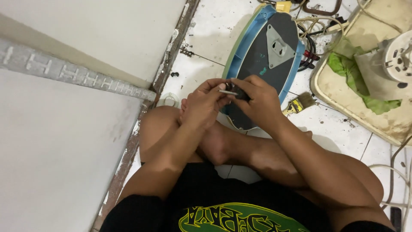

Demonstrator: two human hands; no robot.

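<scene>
I sit cross-legged on a white tiled floor. My left hand [205,103] pinches a thin grey metal pin or shaft [227,92] that points right. My right hand [257,99] is closed on a small dark part [238,91] at the tip of that pin. Both hands meet just above the near end of an oval blue-rimmed fan base [266,51] with a dark underside and a grey triangular plate, lying upside down on the floor.
A small yellow-handled paintbrush [298,104] lies right of the base. At the far right stands a dirty cream housing [373,86] with green cloth and a white motor part. Cables [308,53] lie behind the base. A white wall and door frame [167,56] run along the left.
</scene>
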